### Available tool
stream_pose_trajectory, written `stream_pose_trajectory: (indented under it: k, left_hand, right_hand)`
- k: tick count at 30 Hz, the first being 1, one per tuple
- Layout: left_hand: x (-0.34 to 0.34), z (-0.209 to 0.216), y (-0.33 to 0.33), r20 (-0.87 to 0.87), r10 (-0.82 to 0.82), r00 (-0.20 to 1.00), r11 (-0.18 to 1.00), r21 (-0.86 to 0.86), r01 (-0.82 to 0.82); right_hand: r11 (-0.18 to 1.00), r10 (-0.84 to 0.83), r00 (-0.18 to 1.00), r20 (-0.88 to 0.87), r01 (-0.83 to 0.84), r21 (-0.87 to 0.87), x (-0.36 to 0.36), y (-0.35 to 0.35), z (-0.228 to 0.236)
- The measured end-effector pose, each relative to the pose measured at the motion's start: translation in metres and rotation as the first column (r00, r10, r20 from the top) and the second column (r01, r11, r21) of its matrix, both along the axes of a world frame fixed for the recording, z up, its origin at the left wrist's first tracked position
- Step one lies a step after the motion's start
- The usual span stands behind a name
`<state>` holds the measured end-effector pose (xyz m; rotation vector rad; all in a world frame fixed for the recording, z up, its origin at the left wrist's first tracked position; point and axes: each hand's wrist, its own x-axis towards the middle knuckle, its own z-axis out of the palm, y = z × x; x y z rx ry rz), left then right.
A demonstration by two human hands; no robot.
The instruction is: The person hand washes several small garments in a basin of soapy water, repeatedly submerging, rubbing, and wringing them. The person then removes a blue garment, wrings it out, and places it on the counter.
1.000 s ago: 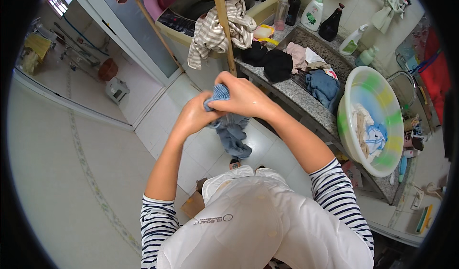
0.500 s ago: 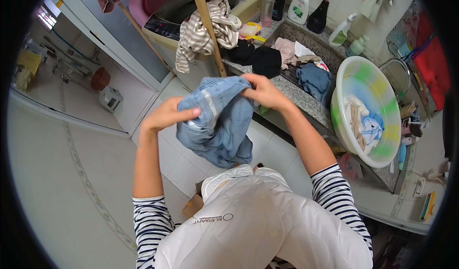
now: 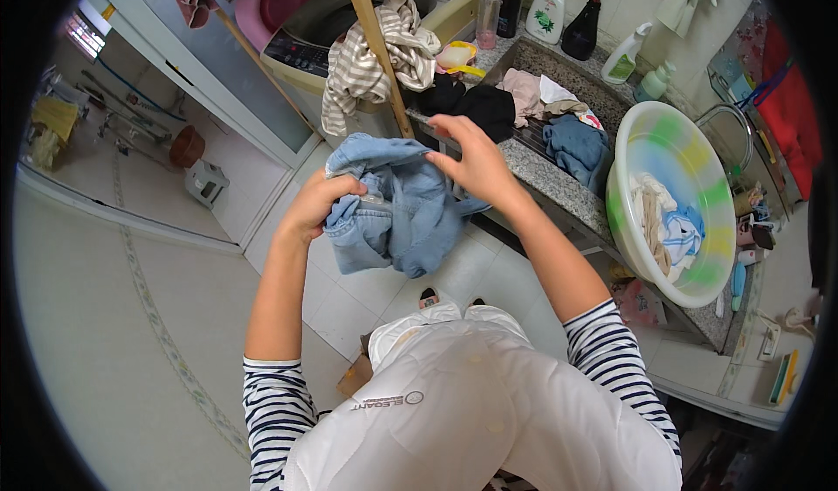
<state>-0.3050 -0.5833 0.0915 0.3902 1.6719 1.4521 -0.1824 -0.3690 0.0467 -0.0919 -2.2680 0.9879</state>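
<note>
A bunched light-blue denim garment (image 3: 410, 207) hangs in front of my body above the tiled floor. My left hand (image 3: 321, 201) is closed on its left edge, the thumb pressed over a folded part with a pale patch. On the other side, my right hand (image 3: 476, 164) has its fingers apart and the thumb at the cloth's upper right edge. No cloth shows gripped in that hand. Whether the garment is trousers or a top I cannot tell from its folds.
Ahead, a washing machine (image 3: 301, 53) carries a striped cloth (image 3: 367, 72) beside a wooden pole (image 3: 377, 41). Dark clothes (image 3: 484, 109) and a blue garment (image 3: 576, 146) lie at the stone sink (image 3: 559, 68), with several bottles behind. A large basin (image 3: 621, 164) holding laundry stands right.
My right hand has let go of the denim and its fingers have spread. My left hand has moved slightly right and lower, gathering the garment, which now hangs shorter and more bunched.
</note>
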Motion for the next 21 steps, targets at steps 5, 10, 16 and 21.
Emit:
stream_pose_trajectory:
  k: [5,10,16,21]
  left_hand:
    - [0.010,0.003,0.015,0.053,-0.036,0.998,0.999,0.024,0.034]
    - [0.010,0.024,0.012,0.067,-0.044,0.997,0.997,0.064,0.040]
    - [-0.014,0.028,-0.009,-0.227,-0.081,0.970,0.973,-0.230,0.027]
    - [0.021,0.041,0.018,0.029,-0.040,0.999,0.994,0.104,0.037]
  right_hand:
    - [0.957,0.223,0.965,-0.138,-0.244,-0.158,0.025,-0.063,-0.030]
    - [0.909,-0.145,0.931,0.334,-0.008,0.417,0.012,-0.049,-0.098]
    - [0.930,-0.118,0.914,0.389,-0.036,0.367,0.027,-0.008,-0.068]
    - [0.973,0.230,0.894,0.385,-0.217,-0.078,0.011,-0.045,-0.062]
